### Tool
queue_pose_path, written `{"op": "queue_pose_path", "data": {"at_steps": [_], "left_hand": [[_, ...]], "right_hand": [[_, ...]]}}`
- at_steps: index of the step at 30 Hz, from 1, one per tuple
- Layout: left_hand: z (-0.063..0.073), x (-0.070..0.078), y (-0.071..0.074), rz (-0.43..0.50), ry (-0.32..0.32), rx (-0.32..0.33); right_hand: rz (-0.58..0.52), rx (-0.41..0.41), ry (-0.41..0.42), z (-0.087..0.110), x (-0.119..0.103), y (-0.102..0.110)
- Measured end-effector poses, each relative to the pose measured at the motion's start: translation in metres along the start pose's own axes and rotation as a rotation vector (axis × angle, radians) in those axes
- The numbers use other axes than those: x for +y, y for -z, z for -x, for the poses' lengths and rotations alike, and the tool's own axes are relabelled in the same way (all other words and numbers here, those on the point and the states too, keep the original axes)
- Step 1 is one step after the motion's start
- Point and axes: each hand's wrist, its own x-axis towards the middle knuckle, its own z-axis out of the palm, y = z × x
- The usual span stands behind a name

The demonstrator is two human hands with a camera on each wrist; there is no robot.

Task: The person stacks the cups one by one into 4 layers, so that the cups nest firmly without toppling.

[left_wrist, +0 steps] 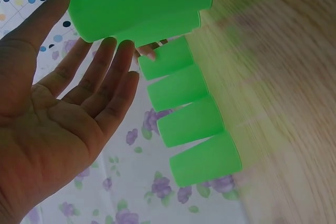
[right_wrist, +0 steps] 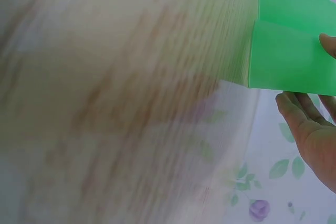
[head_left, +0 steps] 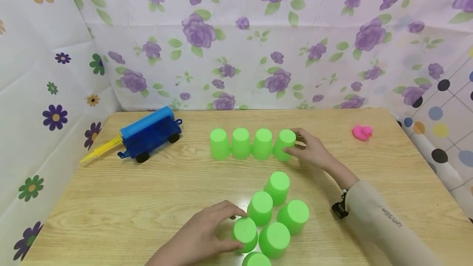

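Observation:
Several plain green cups stand upside down on the table. In the head view, a straight row of them begins with a left-end cup [head_left: 220, 145]. My right hand [head_left: 312, 149] holds the right-end cup [head_left: 283, 146], thumb on its near side and fingers behind. Closer to me, more cups form a slanted cluster, with one cup [head_left: 277, 188] at its far tip. At the cluster's left side, my left hand [head_left: 207, 233] pinches a cup [head_left: 245, 233] between thumb and fingers. The left wrist view shows that hand's palm facing the cups; the nearest cup at the bottom is cut off by the frame.
A blue toy cart [head_left: 151, 136] with a yellow pointed part [head_left: 101, 150] stands at the back left of the wooden table [head_left: 148, 196]. A small pink toy duck [head_left: 362, 132] sits at the back right. Flowered sheets [head_left: 236, 52] hang behind and beside the table.

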Motion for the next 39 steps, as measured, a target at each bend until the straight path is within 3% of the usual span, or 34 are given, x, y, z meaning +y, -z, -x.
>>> {"op": "queue_pose_path", "data": {"at_steps": [3, 14, 23, 26, 33, 39], "left_hand": [[-0.002, 0.002, 0.001, -0.002, 0.009, -0.026], [-0.007, 0.002, 0.005, -0.081, -0.010, -0.070], [-0.005, 0.002, 0.001, -0.060, 0.063, -0.117], [-0.004, -0.001, 0.000, -0.066, 0.061, -0.111], [-0.006, -0.005, -0.005, -0.044, 0.018, -0.093], [-0.007, -0.005, -0.006, -0.031, 0.032, -0.097]], "right_hand": [[0.008, 0.005, 0.009, -0.004, 0.013, 0.000], [0.075, -0.050, 0.026, -0.012, 0.011, 0.003], [0.210, -0.062, 0.052, 0.000, 0.009, 0.017], [0.240, -0.011, 0.111, 0.012, 0.007, 0.022], [0.295, 0.206, 0.346, 0.041, -0.007, 0.020], [0.235, 0.157, 0.370, 0.059, -0.023, 0.004]]}}
